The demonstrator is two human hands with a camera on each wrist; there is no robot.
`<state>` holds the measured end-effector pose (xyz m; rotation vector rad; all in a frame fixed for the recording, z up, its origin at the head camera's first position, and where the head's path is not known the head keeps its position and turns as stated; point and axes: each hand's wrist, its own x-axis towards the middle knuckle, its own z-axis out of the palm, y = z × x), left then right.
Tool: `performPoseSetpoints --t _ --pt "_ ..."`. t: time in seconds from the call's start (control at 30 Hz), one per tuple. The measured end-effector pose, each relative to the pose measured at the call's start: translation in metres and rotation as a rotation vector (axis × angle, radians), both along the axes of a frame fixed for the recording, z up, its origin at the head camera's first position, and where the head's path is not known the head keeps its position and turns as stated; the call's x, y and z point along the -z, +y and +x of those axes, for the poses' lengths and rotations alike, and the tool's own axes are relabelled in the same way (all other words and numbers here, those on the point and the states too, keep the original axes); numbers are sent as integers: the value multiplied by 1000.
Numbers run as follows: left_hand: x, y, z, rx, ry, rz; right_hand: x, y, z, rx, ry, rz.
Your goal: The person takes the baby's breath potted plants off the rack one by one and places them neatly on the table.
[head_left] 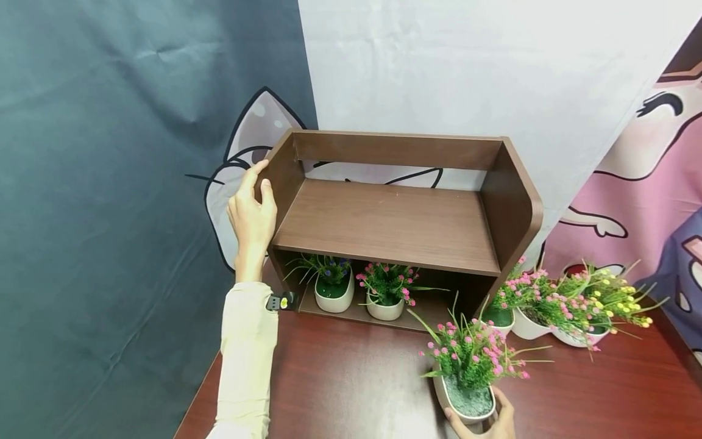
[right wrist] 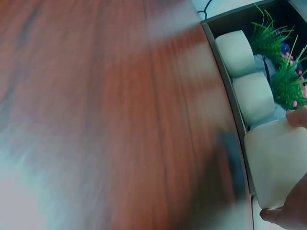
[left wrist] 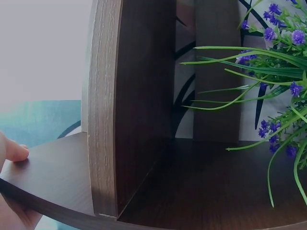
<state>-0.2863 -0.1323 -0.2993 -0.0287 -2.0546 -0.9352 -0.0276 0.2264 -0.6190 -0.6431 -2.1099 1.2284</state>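
- Right hand (head_left: 493,427): fingers and thumb grasp the white, rounded pot of pink artificial flowers and green grass (head_left: 468,399), in front of the two-tier brown wooden shelf (head_left: 384,219), toward its right end.
- Left hand (head_left: 253,213): grips the shelf's left side panel, thumb on one face.
- Handling (judgement): the work looks like setting pots by or into the shelf. Best to hold the pot low by its walls, keep it level, and gather the long blades so none snag the middle board; the left hand should steady, not pull.
- Counts: shelf, one; pots, six visible. One is held; two stand in the shelf's lower tier, a blue-purple-flowered white pot (head_left: 334,299) and a pink-flowered white pot (head_left: 386,309); three pink- and yellow-flowered white pots (head_left: 528,328) stand right of the shelf on the reddish-brown wooden tabletop (head_left: 351,378).
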Motion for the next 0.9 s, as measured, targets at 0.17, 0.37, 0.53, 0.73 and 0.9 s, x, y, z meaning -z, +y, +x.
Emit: performPoseSetpoints --t 0.17,0.37,0.53,0.73,0.9 --pt "2 6 0 13 0 5 -28 4 14 66 63 -61" --pt "2 2 -3 4 1 20 -47 14 12 150 -10 -62" --pt "0 -4 -3 -8 8 31 -47 24 3 159 -10 17" --pt "3 -3 0 3 2 25 -67 32 -5 171 -108 46" --pt "1 1 -1 5 12 32 -83 36 -10 93 -152 21"
